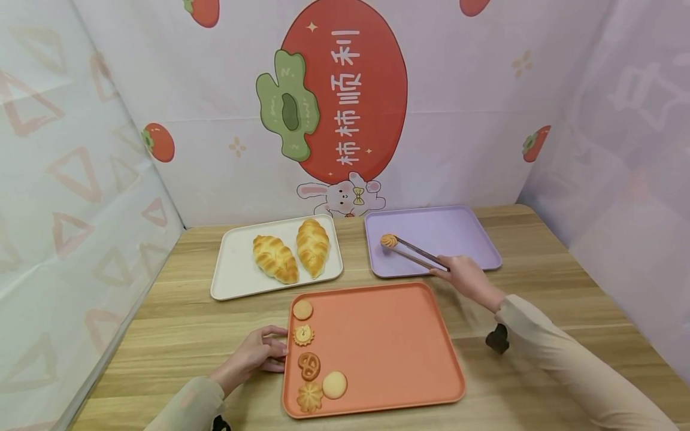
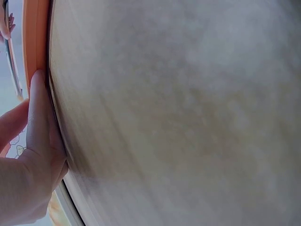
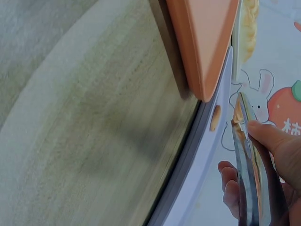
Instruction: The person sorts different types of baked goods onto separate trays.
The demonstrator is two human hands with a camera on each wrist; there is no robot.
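Observation:
My right hand (image 1: 466, 275) grips metal tongs (image 1: 417, 250) over the purple tray (image 1: 458, 230). Between the tongs' tips is a swirled cookie (image 1: 389, 240), near that tray's left side. The right wrist view shows the thumb and fingers around the tongs (image 3: 247, 174). At the left rim of the orange tray (image 1: 383, 341), my left hand (image 1: 259, 353) rests its fingertips. Its extended fingers (image 2: 38, 113) lie along the tray's outer side in the left wrist view. On that tray, a round cookie (image 1: 303, 309), a scalloped one (image 1: 303, 335), a pretzel-shaped one (image 1: 309, 366) and a flower-shaped one (image 1: 309, 397) line the left side.
A pale round cookie (image 1: 335, 385) lies beside the flower-shaped one. At the back left, a white tray (image 1: 232, 272) carries two bread rolls, one (image 1: 275, 258) left of the other (image 1: 312, 248). Printed cloth (image 1: 458, 120) stands behind the wooden table (image 1: 178, 335).

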